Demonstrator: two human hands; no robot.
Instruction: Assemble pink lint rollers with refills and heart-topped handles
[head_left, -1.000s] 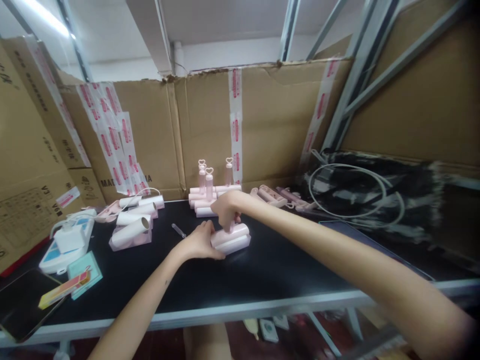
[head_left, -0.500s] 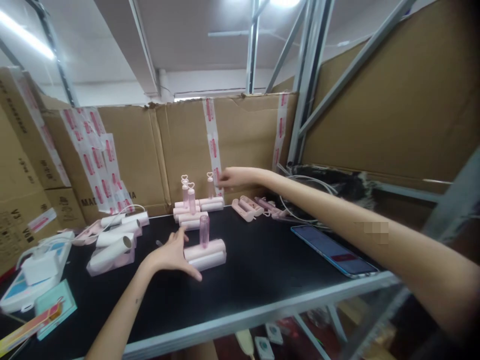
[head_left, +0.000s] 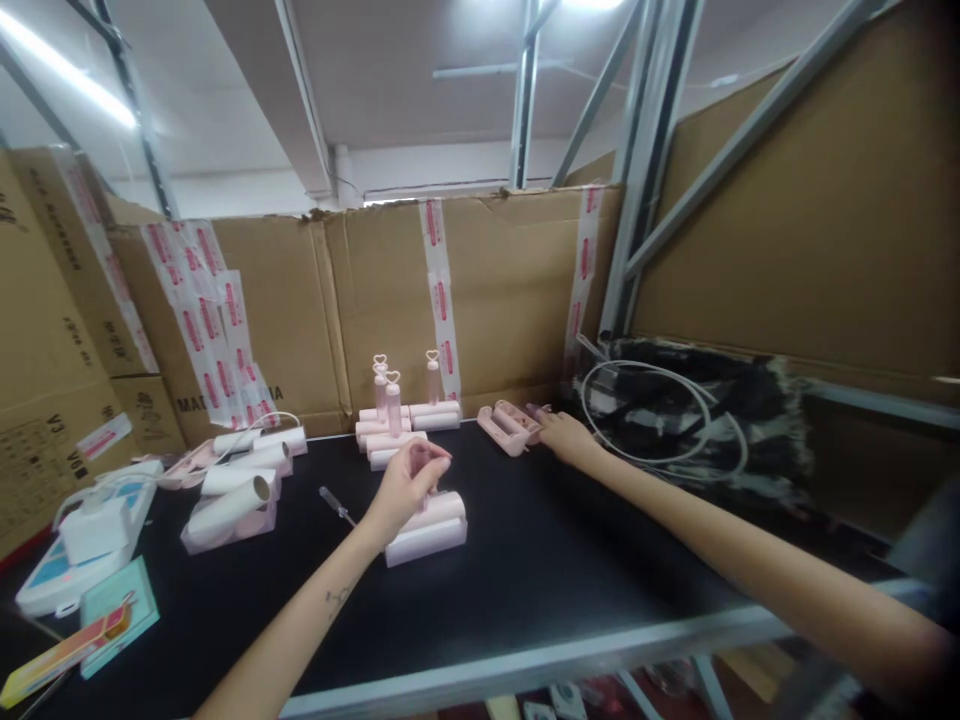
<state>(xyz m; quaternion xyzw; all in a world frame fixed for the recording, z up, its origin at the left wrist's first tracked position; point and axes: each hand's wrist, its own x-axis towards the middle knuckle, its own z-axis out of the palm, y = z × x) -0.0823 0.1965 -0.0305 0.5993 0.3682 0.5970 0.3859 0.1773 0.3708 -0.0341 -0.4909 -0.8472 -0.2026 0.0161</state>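
Observation:
My left hand (head_left: 405, 487) is closed round the upper part of a clear pink tube (head_left: 426, 482), mostly covered by the fingers. That tube stands on a pink holder (head_left: 442, 508) beside a white roll (head_left: 427, 540). At the back right, my right hand (head_left: 570, 440) has its fingers bent onto a pink plastic part (head_left: 537, 411), its fingertips partly hidden. Left of it lies an open pink case (head_left: 504, 428). Behind my left hand, several similar holders carry upright clear pink tubes with heart-shaped tops (head_left: 394, 405).
More white rolls (head_left: 232, 508) in pink trays lie on the left, near a white power strip (head_left: 90, 535) with a plug. A small screwdriver (head_left: 335, 503) rests beside my left wrist. Coiled cable (head_left: 652, 410) lies at the right; cardboard (head_left: 510, 290) walls the back.
My right hand has gone from beside the rear heart-topped tube rightward to the pink parts. My left hand has moved from spread beside the front holder to closed round its tube.

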